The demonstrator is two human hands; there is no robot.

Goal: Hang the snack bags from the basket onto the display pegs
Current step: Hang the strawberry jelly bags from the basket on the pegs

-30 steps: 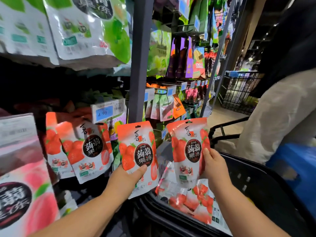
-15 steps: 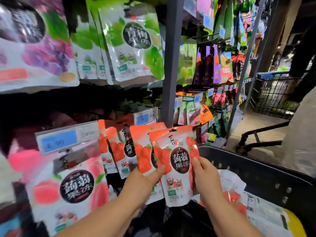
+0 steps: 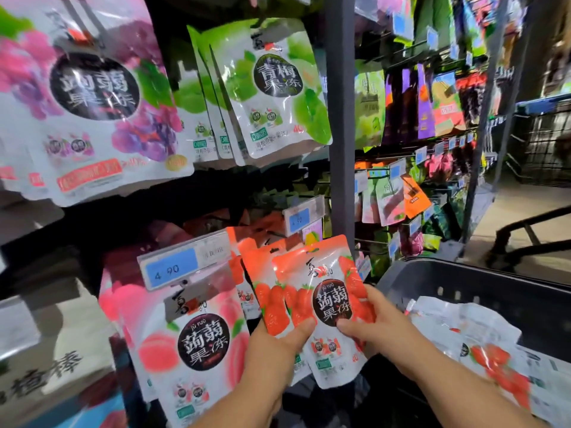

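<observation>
Strawberry bags, two: held apart a second ago, one in each hand; now stacked, front bag (image 3: 330, 304) overlapping rear bag (image 3: 268, 301). Hands: left hand (image 3: 272, 350) and right hand (image 3: 383, 329) have closed from well apart to just beside each other, both thumbs on the bag fronts. Location: the front bag has moved from above the basket (image 3: 463, 282) leftward, to near the peach bag (image 3: 200, 344).

red strawberry bags (image 3: 321, 291), black basket (image 3: 482, 282)
</observation>
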